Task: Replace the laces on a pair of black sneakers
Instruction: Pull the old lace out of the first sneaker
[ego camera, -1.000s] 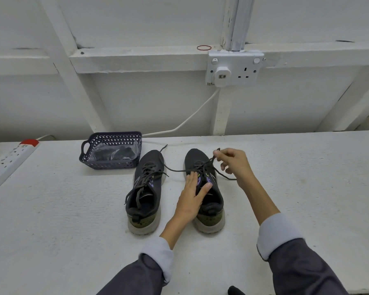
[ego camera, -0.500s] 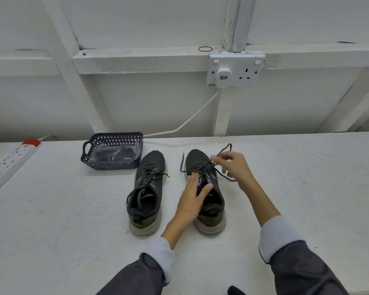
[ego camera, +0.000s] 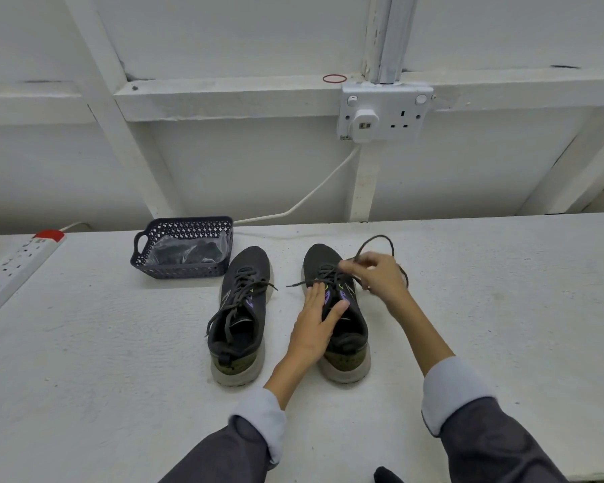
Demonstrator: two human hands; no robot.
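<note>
Head view is showing a white table (ego camera: pixel 102 360) against a white wall; at its far left a white plastic power strip with a red switch (ego camera: pixel 18 259) is lying; next, a dark perforated plastic basket (ego camera: pixel 175 270) is sitting near the wall, holding a clear plastic bag (ego camera: pixel 185 249) with something dark inside; just beside it the left black mesh sneaker with a pale sole (ego camera: pixel 241 308) is standing toe to the wall, its dark lace (ego camera: pixel 248 285) loosened and trailing; the left hand (ego camera: pixel 314 322), fingers straight, is resting flat on the right black mesh sneaker (ego camera: pixel 353 329), which is standing parallel to its twin; the right hand (ego camera: pixel 377 277) is pinching that shoe's dark round lace (ego camera: pixel 380 236) over the toe-end eyelets, a loop arching beyond the fingers; a white double wall socket (ego camera: pixel 384 113) is sitting on the wall above.
</note>
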